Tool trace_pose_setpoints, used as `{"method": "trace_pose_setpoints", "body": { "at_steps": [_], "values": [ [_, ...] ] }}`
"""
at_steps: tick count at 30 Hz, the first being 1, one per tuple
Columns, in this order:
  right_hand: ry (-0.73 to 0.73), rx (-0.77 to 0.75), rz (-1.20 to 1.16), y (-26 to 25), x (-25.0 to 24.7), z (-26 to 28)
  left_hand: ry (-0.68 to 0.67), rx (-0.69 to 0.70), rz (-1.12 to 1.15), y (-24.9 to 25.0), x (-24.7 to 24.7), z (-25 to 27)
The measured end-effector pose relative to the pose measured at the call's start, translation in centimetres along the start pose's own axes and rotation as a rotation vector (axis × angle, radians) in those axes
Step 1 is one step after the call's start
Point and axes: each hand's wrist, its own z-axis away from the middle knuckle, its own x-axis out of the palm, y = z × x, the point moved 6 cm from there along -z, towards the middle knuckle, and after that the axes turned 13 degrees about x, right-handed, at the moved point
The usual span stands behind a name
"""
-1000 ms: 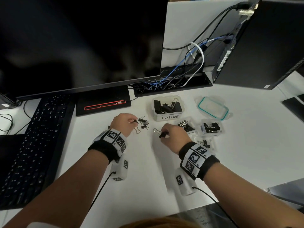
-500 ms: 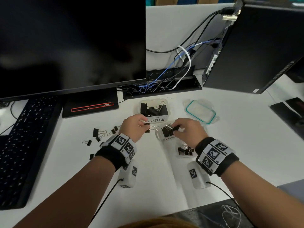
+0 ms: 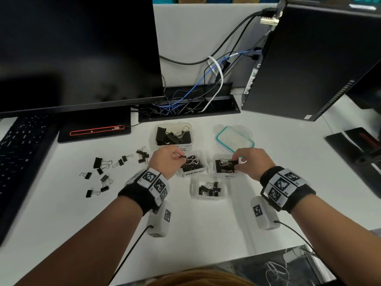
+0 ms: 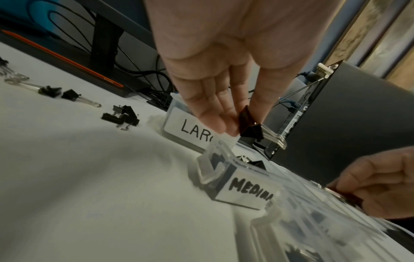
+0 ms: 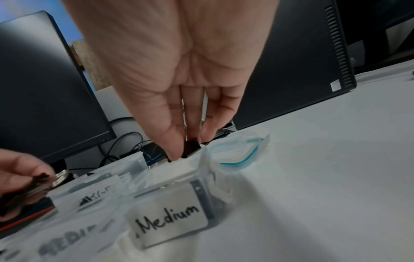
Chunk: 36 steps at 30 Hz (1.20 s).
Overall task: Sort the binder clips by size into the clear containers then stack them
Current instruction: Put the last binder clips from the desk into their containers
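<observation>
A white desk [image 3: 206, 234] carries a dark monitor [image 3: 78, 48], keyboard [image 3: 18, 153], computer tower [image 3: 305, 65] and tangled cables [image 3: 185, 100].

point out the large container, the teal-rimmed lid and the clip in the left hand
large container [image 3: 186, 150], head view, on its front label
teal-rimmed lid [image 3: 235, 139], head view, on its clear centre
clip in the left hand [image 4: 251, 130], left wrist view, on its black body

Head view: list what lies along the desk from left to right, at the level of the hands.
Keyboard → loose binder clips → left hand → MEDIUM container → second medium container → right hand.
</observation>
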Motion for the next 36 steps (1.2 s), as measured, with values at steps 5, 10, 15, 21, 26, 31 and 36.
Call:
{"method": "trace_pose_setpoints", "body": {
  "at_steps": [5, 10, 15, 21, 26, 31, 36],
  "values": [
    [-0.046, -0.090, 0.098, 0.3, 0.8, -0.2, 0.030, -0.029, 0.015, -0.3, 0.7, -0.2],
    [-0.050, -0.171, 0.197, 0.0, 1.2, -0.9, 0.065, -0.043, 0.037, -0.4, 0.8, -0.4],
    [-0.027, -0.251, 0.302, -0.2, 1.4, -0.7, 0.099, -0.046, 0.025, -0.5, 0.5, -0.5],
    [0.011, -0.276, 0.223, -2.2, 0.5, -0.9, 0.154, -0.035, -0.002, -0.6, -0.1, -0.7],
    [-0.082, -0.360, 0.216, -4.9, 2.1, -0.5, 0.124, -0.004, -0.123, 0.0, 0.3, -0.7],
    [-0.099, -0.406, 0.303, -6.1, 4.0, -0.2, 0.055, -0.007, -0.213, 0.3, 1.1, -0.5],
    [-0.067, -0.419, 0.326, -6.1, 4.3, -0.2, 0.014, 0.031, -0.354, 0.3, 1.7, -0.4]
  ]
}}
